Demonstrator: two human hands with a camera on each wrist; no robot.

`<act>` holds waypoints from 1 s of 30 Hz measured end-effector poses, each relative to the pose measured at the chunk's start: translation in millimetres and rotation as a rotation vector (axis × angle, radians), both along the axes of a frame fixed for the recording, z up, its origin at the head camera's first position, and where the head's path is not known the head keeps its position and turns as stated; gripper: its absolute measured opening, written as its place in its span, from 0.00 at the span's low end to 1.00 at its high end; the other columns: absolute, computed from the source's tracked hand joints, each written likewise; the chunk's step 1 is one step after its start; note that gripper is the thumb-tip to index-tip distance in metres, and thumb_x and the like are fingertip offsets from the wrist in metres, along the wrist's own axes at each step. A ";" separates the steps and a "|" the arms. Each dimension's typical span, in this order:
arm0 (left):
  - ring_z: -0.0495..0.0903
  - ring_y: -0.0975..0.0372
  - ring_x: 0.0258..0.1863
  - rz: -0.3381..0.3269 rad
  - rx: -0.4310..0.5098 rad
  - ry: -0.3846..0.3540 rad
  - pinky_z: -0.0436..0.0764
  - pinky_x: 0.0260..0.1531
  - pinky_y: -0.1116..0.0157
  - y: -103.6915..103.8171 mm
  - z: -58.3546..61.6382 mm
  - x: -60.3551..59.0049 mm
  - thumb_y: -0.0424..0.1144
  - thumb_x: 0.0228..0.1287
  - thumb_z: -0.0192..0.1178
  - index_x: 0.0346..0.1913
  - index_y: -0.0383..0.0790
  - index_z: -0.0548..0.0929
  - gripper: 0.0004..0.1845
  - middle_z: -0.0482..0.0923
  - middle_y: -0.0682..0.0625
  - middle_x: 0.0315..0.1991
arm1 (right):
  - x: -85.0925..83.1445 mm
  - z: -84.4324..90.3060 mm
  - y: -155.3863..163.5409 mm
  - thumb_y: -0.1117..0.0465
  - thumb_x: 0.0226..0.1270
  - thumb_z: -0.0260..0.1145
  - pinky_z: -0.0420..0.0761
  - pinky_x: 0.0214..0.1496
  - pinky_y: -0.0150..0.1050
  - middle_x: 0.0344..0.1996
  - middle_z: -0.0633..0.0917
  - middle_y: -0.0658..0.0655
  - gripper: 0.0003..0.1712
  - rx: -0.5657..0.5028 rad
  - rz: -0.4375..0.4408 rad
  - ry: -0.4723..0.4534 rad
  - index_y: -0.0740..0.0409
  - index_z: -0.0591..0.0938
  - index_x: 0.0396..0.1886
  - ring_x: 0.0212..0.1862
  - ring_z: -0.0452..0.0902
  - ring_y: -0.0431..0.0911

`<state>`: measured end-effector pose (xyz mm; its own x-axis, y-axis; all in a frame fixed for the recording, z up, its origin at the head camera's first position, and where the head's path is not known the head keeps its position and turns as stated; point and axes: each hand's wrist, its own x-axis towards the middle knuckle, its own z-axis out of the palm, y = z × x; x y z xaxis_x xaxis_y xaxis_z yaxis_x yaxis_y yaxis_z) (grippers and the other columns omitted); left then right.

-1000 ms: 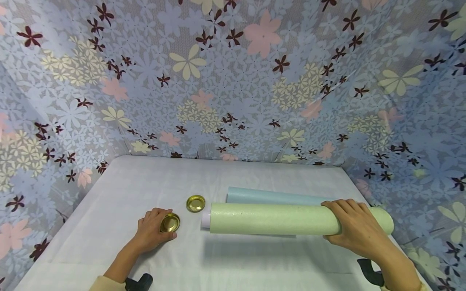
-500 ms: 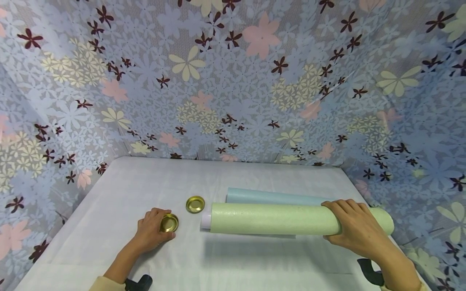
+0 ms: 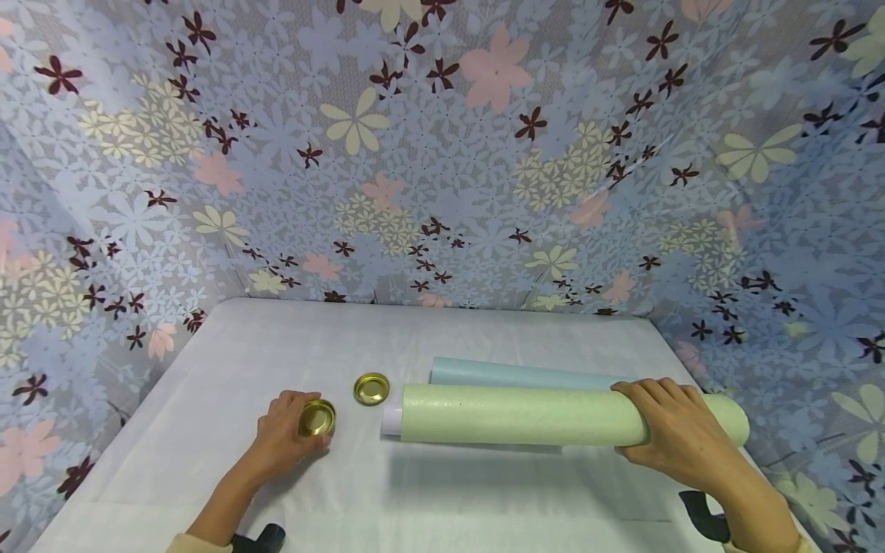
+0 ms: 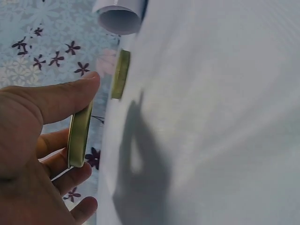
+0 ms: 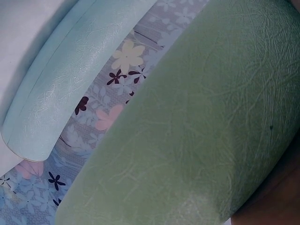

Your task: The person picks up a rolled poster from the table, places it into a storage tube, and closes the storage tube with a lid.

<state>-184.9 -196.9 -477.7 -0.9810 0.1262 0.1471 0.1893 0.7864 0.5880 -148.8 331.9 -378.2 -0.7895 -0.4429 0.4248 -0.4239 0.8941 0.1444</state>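
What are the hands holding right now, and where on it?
Left hand pinches a gold cap by its rim; right hand grips the green roll near its right end.

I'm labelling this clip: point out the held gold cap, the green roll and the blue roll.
Round gold metal cap (image 3: pixel 317 418), head view, inner face.
Long green paper roll (image 3: pixel 512 415), head view, mid-length.
Pale blue paper roll (image 3: pixel 512 374), head view, upper side.
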 end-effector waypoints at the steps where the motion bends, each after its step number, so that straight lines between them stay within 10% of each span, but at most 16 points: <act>1: 0.65 0.47 0.55 -0.002 0.010 0.001 0.63 0.46 0.48 0.3 2.4 1.0 0.42 0.49 0.71 0.61 0.36 0.70 0.36 0.67 0.38 0.55 | 0.2 0.2 -0.1 0.46 0.22 0.82 0.69 0.43 0.52 0.43 0.82 0.54 0.47 -0.001 0.000 0.001 0.51 0.76 0.52 0.43 0.75 0.53; 30: 0.58 0.49 0.61 -0.070 0.265 0.078 0.65 0.54 0.39 13.4 57.8 23.1 0.42 0.53 0.69 0.63 0.45 0.68 0.34 0.62 0.40 0.60 | 1.3 1.7 -1.2 0.47 0.23 0.82 0.69 0.43 0.53 0.43 0.82 0.54 0.47 -0.012 0.002 -0.002 0.51 0.76 0.52 0.43 0.75 0.54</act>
<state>-161.8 -183.5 -419.8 -0.9556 0.1403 0.2590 0.2907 0.5907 0.7527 -147.5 330.7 -376.5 -0.7893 -0.4394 0.4289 -0.4261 0.8949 0.1326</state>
